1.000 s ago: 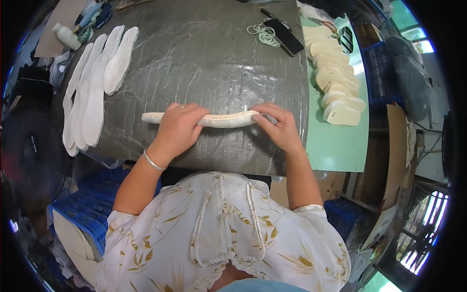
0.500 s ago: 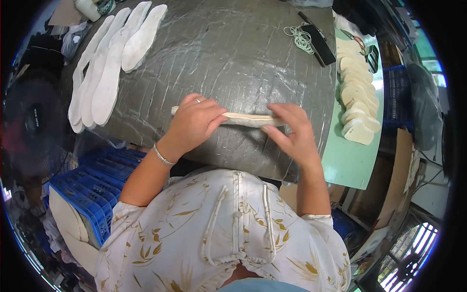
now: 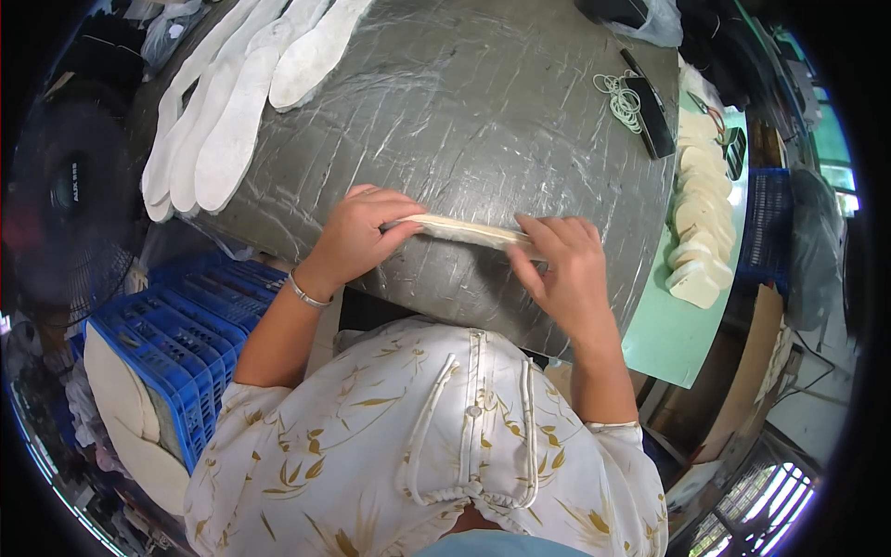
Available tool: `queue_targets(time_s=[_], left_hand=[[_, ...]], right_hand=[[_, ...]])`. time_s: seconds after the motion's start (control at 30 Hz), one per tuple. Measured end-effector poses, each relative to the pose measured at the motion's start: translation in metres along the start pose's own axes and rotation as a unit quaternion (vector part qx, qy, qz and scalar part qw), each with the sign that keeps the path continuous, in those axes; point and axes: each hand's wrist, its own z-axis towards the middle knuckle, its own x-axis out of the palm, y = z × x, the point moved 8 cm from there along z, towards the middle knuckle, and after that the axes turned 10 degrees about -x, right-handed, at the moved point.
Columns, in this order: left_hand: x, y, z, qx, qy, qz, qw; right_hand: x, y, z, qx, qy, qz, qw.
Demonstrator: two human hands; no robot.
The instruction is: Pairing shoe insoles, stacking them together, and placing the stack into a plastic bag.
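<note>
Near the front of the table, both hands hold a long, thin white insole (image 3: 469,230), turned so that its edge faces up. A cream layer shows along that edge and a fuzzy white face below it. My left hand (image 3: 364,234) is closed around the left end, thumb and fingers pinching it. At the opposite end, my right hand (image 3: 571,269) grips with its fingers over the top and its thumb on the near side. The ends of the insole are hidden by the fingers. Several white insoles (image 3: 227,139) lie overlapping at the far left of the table.
A grey table (image 3: 483,121) with a crinkled plastic cover spreads ahead. At right, overlapping cream rounded pads (image 3: 703,218) lie on a green board (image 3: 664,348), below pliers (image 3: 713,116). A black box (image 3: 650,116) and pale elastic bands (image 3: 619,100) are nearby. Blue crates (image 3: 176,357) stand lower left.
The whole view has shifted and turned slightly. Both hands still hold the insole, which now slopes down toward the right in view. The right fingers and thumb have shifted a little along its end.
</note>
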Motion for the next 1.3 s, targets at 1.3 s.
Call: queue_targets(time_s=[1.3], left_hand=[[0.076, -0.128, 0.036, 0.182, 0.011, 0.060, 0.981]], right_hand=[[-0.043, -0.074, -0.082, 0.154, -0.063, 0.253, 0.953]])
